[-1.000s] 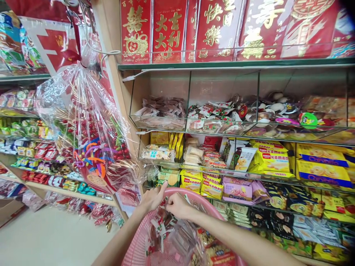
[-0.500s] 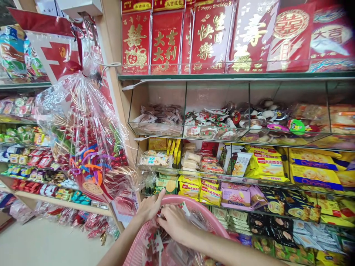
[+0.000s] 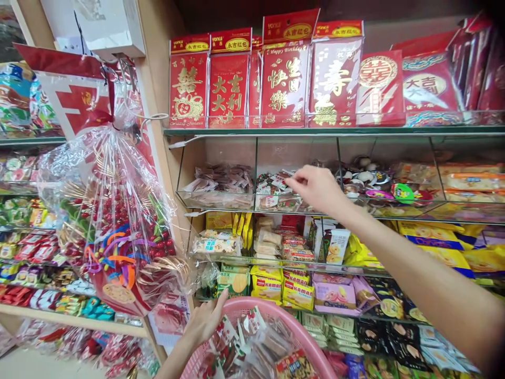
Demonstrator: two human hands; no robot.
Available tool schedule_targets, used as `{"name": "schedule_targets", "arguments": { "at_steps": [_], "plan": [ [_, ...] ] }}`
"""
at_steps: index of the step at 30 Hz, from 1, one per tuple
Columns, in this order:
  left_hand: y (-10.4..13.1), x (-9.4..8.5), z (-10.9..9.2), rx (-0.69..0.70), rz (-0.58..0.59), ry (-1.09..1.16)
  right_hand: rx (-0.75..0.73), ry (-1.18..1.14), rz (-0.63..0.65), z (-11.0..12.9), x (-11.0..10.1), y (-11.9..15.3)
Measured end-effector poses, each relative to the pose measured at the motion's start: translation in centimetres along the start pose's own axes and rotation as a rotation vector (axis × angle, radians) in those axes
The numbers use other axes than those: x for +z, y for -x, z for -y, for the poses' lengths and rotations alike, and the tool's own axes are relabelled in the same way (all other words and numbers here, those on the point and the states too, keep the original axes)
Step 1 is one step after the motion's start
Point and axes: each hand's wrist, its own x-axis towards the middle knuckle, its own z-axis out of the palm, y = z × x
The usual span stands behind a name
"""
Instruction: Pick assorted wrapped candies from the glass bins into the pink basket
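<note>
The right hand (image 3: 315,189) has a narrow grip, thumb and forefinger drawn together at small red-and-white packets (image 3: 270,187) in a glass-fronted shelf compartment above the pink basket (image 3: 290,317); whether a packet is pinched there, I cannot tell. The left hand (image 3: 205,322) is at the basket's left rim, its thumb pointing up; the fingers are partly hidden, so I cannot tell whether that grip closes on the rim. Inside the basket lie clear-wrapped brown sticks (image 3: 272,342), similar red-and-white packets on its left side and a red-labelled pack (image 3: 295,366) toward its near right. Just behind the basket, on a low shelf, are a green pack (image 3: 233,281) and yellow KAMAN packs (image 3: 266,284), with a purple pack (image 3: 333,292) beyond its right side. Left of the basket hangs a clear-wrapped bouquet (image 3: 118,237). High above the basket, red envelopes (image 3: 229,87) with gold characters stand in a row.
</note>
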Motion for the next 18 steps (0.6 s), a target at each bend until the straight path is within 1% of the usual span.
{"name": "schedule_targets", "arguments": {
  "at_steps": [2,4,7,9,12,18],
  "plan": [
    [0.2,0.0,0.1,-0.009,-0.006,-0.003,0.060,0.173,0.039,-2.1,0.5,-2.4],
    [0.4,-0.1,0.2,-0.021,-0.012,0.001,0.090,0.316,0.132,-3.8,1.5,-4.0],
    [0.8,-0.2,0.2,-0.068,-0.032,0.040,0.110,0.440,0.270,-5.4,3.1,-5.3],
    [1.2,-0.3,0.1,-0.118,-0.050,0.075,0.133,0.475,0.319,-5.9,3.7,-5.6],
    [1.6,-0.6,0.0,-0.146,-0.069,0.083,0.147,0.516,0.320,-6.1,4.0,-5.6],
    [1.6,-0.9,-0.3,-0.165,-0.070,0.081,0.192,0.563,0.288,-5.6,3.3,-5.7]
  ]
}}
